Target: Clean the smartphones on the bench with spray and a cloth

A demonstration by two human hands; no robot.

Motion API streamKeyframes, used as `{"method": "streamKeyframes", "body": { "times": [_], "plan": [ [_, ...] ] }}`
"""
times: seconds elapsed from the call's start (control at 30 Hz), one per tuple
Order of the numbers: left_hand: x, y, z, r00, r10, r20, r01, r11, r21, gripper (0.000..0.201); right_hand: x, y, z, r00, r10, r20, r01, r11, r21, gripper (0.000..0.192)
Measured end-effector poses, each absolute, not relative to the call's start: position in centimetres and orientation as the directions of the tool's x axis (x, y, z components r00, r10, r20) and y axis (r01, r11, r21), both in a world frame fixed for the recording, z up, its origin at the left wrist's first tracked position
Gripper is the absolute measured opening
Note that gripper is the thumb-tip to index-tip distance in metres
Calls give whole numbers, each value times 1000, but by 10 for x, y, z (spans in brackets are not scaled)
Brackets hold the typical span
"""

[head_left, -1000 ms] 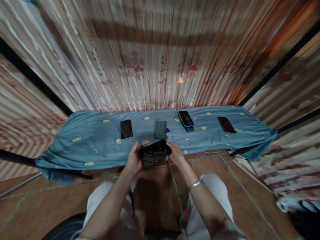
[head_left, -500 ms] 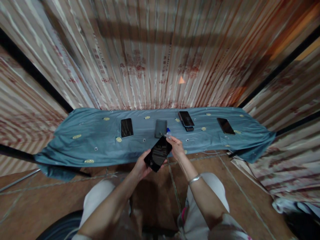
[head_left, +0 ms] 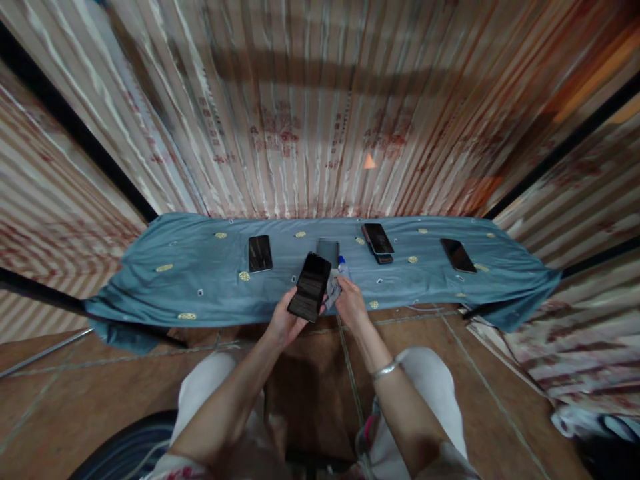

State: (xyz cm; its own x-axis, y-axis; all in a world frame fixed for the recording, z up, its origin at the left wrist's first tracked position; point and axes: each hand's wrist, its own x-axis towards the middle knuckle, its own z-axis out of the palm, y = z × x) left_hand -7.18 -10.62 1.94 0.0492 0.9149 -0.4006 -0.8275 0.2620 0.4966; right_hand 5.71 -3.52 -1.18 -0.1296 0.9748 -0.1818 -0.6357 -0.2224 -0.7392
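Centrally, phone (head_left: 311, 287) in left hand (head_left: 283, 325), apparently upright

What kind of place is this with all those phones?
Probably a makeshift phone cleaning or repair spot. Several phones lie on a blue cloth, corrugated metal walls stand behind, and the left hand holds another phone.

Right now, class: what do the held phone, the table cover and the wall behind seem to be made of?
Phone: glossy black glass face, judging by its reflections.
Table cover: soft blue-grey fabric; it creases and drapes over the edge.
Wall: probably corrugated sheet metal, ribbed and rust-streaked.
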Motion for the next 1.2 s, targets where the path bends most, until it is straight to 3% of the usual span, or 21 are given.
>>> {"method": "streamKeyframes", "body": {
  "times": [0.23,0.63,0.73,0.97,1.1,1.2],
  "plan": [
    [-71,-107,16,72,893,-444,-816,309,488,31,49,-43,-19,-71,983,-171,-617,-178,-766,8],
    [-70,-99,8,-146,866,-478,-773,202,601,26,27,-67,-33,-26,979,-204,-581,-181,-794,34],
    [-73,-94,4,-166,875,-455,-782,164,601,25,26,-72,-30,-37,968,-247,-625,-215,-750,28],
    [-68,-91,9,-132,896,-425,-805,153,574,25,32,-83,-14,-247,911,-330,-769,-391,-505,16],
    [-61,-92,14,-113,886,-449,-796,190,574,28,34,-86,-13,-279,897,-344,-772,-423,-475,14],
    [-60,-92,18,-101,876,-472,-799,211,563,33,34,-83,-22,-236,914,-330,-763,-385,-520,18]
  ]
}}
